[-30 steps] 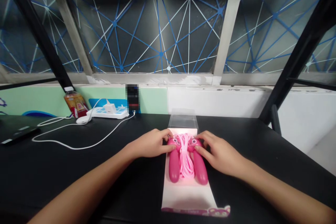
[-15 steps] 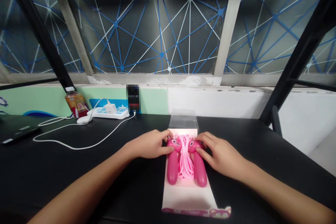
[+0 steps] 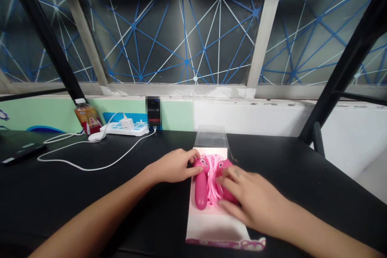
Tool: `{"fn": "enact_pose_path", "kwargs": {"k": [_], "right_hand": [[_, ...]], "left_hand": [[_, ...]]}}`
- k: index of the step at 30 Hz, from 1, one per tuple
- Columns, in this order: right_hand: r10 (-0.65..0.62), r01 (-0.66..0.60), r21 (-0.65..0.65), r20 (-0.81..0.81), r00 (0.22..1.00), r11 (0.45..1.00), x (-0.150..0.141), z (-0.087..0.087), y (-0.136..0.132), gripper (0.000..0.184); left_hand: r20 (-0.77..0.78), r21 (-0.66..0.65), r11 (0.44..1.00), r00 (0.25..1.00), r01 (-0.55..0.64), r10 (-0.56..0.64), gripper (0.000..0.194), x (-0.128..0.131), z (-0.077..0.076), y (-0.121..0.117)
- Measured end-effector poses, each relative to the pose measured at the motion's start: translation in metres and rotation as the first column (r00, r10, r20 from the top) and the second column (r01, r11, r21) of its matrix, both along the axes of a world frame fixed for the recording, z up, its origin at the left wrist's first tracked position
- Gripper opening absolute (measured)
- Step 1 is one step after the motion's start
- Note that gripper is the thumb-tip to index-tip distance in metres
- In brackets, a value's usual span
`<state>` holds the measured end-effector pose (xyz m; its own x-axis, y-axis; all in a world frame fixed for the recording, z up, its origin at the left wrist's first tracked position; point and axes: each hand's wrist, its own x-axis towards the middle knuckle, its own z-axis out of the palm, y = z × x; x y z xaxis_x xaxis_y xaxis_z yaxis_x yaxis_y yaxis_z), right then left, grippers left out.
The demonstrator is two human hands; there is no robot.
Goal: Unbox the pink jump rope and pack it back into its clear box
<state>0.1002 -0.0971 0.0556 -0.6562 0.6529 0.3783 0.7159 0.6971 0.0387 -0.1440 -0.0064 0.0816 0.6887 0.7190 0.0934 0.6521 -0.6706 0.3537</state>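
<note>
A pink jump rope (image 3: 213, 185) lies bundled on a pale pink cardboard sheet (image 3: 211, 225), with one thick handle on each side of the cord. My left hand (image 3: 175, 165) pinches the round, eyed top of the left handle (image 3: 201, 191) between thumb and fingers. Over the right handle (image 3: 224, 165) reaches my right hand (image 3: 252, 197), its fingers bent and apart from the thumb. Its fingertips are over the cord and cover much of that handle. The thumb tip is near the lower end of the cord.
Behind the cardboard, a clear plastic cover (image 3: 211, 140) lies against the wall. At the back left are a drink bottle (image 3: 87, 117), a white power strip (image 3: 133, 129) and a pixelated dark device (image 3: 153, 113). A white cable (image 3: 87, 169) loops across the black table (image 3: 302, 181).
My right hand has come off the right handle's top and shifted down and inward over the handle and cord. The left handle has tilted slightly upright; my left hand stays on it.
</note>
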Motion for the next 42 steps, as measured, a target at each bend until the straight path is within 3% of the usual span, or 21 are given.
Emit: {"fn": "enact_pose_path", "kwargs": {"k": [3,6,15,21,28,32,35,42], "right_hand": [[0.138,-0.138,-0.006,0.074,0.988,0.990,-0.006,-0.001,-0.007,0.043],[0.170,-0.168,-0.032,0.130,0.977,0.985,-0.010,-0.002,-0.010,0.047],[0.131,-0.113,-0.114,0.163,0.978,0.987,-0.009,-0.002,-0.012,0.048],[0.100,-0.090,-0.072,0.158,0.982,0.993,-0.007,-0.006,-0.003,0.044],[0.076,-0.085,0.039,0.193,0.978,0.996,-0.001,-0.023,0.013,0.056],[0.105,-0.115,0.036,0.211,0.972,0.993,0.001,-0.025,0.015,0.059],[0.121,-0.133,0.040,0.214,0.969,0.990,0.001,-0.024,0.013,0.058],[0.211,-0.209,-0.034,0.231,0.950,0.977,0.000,-0.002,0.000,0.055]], "left_hand": [[-0.003,0.033,0.999,1.000,-0.006,0.007,0.030,0.002,-0.002,0.002],[-0.006,0.060,0.998,1.000,-0.014,0.015,0.031,0.005,-0.005,0.003],[-0.067,0.174,0.983,0.996,-0.052,0.064,0.036,0.010,-0.009,0.000],[0.034,0.202,0.973,0.994,-0.109,0.104,0.031,0.007,-0.011,0.007],[0.156,0.378,0.914,0.983,-0.148,0.095,0.026,0.000,-0.022,0.025],[0.154,0.254,0.964,0.987,-0.079,0.040,0.044,-0.003,-0.037,0.043],[0.178,0.134,0.986,0.981,-0.095,0.070,0.049,-0.005,-0.043,0.050],[0.136,0.111,0.993,0.991,-0.036,0.021,0.070,-0.010,-0.031,0.044]]}}
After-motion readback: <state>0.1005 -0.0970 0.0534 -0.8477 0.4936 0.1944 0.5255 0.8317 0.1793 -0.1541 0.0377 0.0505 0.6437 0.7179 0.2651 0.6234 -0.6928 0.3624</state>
